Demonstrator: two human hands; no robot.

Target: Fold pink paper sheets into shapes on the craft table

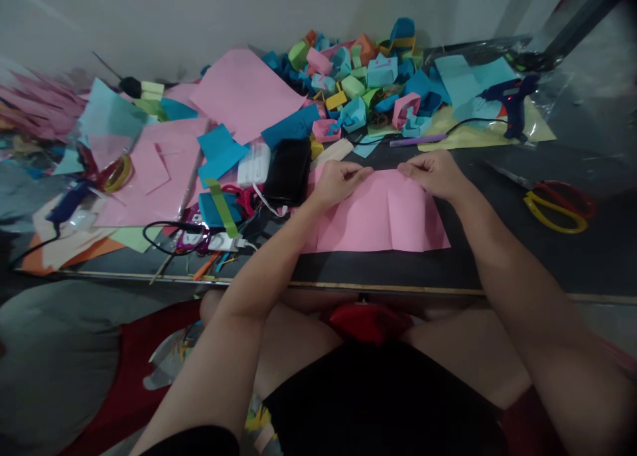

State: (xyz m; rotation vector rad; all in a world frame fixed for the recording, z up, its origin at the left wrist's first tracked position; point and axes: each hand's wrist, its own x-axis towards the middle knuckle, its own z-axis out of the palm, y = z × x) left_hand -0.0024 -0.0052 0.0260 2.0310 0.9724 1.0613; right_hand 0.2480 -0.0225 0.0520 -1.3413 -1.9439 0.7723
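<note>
A sheet of pink paper (358, 217) with upright crease lines lies on the dark table in front of me. My left hand (341, 180) pinches its far edge left of the middle. On the same edge, to the right, my right hand (432, 172) closes thumb and fingers on the paper. The sheet bulges slightly near its right side, and its near edge rests close to the table's front. Just left of my left hand lie a black phone (287, 170) and a white case (253, 164) with a white cable.
Scissors (555, 204) with red and yellow handles lie at the right. A blue glue gun (515, 101) stands behind them, another glue gun (72, 197) lies far left. Folded paper pieces (353, 84) heap at the back. Pink sheets (249, 94) and scraps cover the left side.
</note>
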